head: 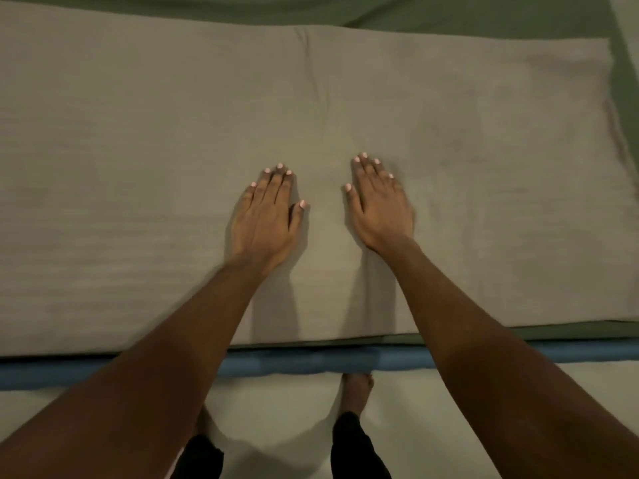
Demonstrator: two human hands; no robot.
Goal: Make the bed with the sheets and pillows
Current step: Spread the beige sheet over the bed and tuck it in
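left hand (264, 217): flat, fingers extended, palm down on beige folded sheet (449, 150) | right hand (378, 205): same, just beside | sheet spreads under both grips, over green bed sheet (484, 15)

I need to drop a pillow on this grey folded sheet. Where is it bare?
The grey folded sheet is bare left of the left hand and right of the right hand, out to its right edge beside the green sheet. Only the narrow strip between the two flat hands is crowded.
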